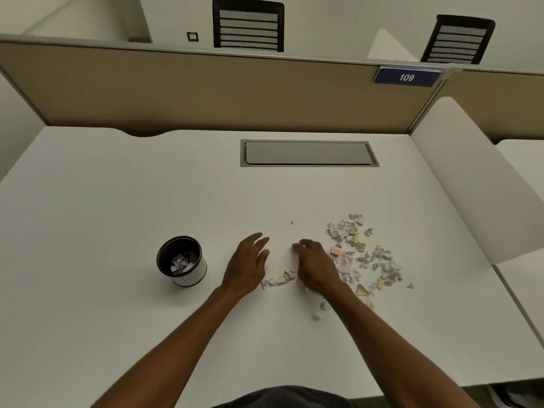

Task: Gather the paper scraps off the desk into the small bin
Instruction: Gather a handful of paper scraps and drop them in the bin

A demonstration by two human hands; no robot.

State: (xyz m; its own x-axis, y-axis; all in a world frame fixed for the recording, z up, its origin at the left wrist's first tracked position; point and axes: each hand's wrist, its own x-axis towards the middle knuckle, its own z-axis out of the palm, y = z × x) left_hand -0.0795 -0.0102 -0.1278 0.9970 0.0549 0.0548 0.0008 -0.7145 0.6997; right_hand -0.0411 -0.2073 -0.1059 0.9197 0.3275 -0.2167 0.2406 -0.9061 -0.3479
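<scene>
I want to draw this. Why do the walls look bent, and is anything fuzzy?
Head view: the wide lens bends the partition and desk edges; light is dim and yellowish; the scraps look soft; the bin casts a faint shadow.

I am looking at an open-plan office. A white desk sits in a cubicle, closed off at the back by a beige fabric partition with a grey top rail. A blue plate reading 109 numbers the station. A grey cable hatch is set into the desktop, and two black mesh-backed office chairs stand beyond the partition.
</scene>
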